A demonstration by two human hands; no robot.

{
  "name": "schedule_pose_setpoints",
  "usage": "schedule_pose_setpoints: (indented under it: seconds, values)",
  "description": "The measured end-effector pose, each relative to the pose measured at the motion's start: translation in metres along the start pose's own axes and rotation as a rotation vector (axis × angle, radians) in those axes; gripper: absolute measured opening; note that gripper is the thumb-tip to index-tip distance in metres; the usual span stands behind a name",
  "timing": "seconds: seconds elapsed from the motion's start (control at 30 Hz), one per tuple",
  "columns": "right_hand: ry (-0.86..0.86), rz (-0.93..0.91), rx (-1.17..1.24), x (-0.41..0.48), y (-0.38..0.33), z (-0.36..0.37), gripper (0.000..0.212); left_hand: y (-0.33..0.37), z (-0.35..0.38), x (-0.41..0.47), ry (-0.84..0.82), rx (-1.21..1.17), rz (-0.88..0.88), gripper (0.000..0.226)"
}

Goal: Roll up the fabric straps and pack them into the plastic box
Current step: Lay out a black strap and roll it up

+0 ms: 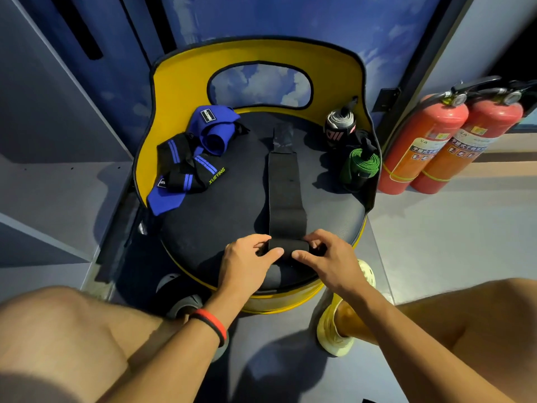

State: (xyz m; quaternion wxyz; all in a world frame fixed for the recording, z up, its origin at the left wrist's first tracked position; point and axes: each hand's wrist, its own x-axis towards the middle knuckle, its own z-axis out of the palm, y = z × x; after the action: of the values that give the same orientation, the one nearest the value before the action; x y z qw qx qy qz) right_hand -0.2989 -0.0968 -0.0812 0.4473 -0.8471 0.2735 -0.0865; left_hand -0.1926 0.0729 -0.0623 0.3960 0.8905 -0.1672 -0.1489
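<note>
Black round seat (232,213) with flat black strap (286,193), tangled blue straps (191,158), grey roll (340,126), green roll (361,167)

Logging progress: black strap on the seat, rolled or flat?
Partly rolled: left hand and right hand pinch a roll at the near end of the black strap; the rest lies flat on the seat.

Dim bluish light, hard shadows, strong wide-angle edge warping.
</note>
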Motion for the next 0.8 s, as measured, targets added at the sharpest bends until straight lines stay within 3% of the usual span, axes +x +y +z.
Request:
schedule_pose_setpoints:
  seconds: [0.27, 0.4, 0.47, 0.63, 0.7, 0.8]
  values:
    - [-0.116, 0.21, -0.007, 0.007, -0.003, -0.007, 0.051, 0.007, -0.003, 0.004, -0.061, 0.11, -0.102, 0.045]
    - [-0.048, 0.243, -0.033, 0.007, -0.009, -0.004, 0.049, 0.006, -0.001, 0.008, -0.079, 0.146, -0.121, 0.049]
    - [0.047, 0.14, -0.019, 0.006, -0.009, 0.002, 0.044, 0.006, 0.001, 0.011, -0.075, 0.144, -0.13, 0.054]
    - [0.155, -0.426, -0.273, 0.005, -0.003, 0.014, 0.004, 0.008, 0.002, 0.022, -0.076, 0.052, -0.176, 0.036]
    - [0.184, -0.546, -0.401, 0.003, 0.001, 0.018, 0.013, 0.01, 0.002, 0.03, -0.114, -0.044, -0.224, 0.027]
    - [0.197, -0.576, -0.435, -0.001, 0.004, 0.017, 0.018, 0.016, -0.001, 0.047, -0.149, -0.201, -0.33, 0.019]
